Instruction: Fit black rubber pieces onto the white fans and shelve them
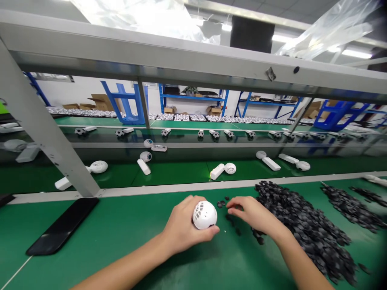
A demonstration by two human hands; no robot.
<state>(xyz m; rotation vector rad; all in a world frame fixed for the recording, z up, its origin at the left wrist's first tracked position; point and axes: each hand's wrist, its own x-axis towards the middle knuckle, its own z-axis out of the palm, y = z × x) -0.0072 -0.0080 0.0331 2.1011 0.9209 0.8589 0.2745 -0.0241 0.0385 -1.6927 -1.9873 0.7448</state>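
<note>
My left hand (189, 225) is closed around a white ball-shaped fan head (205, 215) with a slotted grille on its left side. It is held above the green work surface, in the middle of the view. Just right of it, my right hand (249, 211) is over the surface, thumb and forefinger curled toward each other in a pinch. Whether a small piece sits between those fingertips is hidden. A few loose black pieces (221, 204) lie by the fingertips. Beyond the right wrist spreads a large heap of small black pieces (299, 225).
A black phone-like slab (63, 225) with a cable lies at left. Past the pale ledge (169, 187), a green conveyor belt carries white handheld fans (223, 170). A metal post (51, 117) and overhead beam frame the view. Smaller black heaps (352, 205) lie farther right.
</note>
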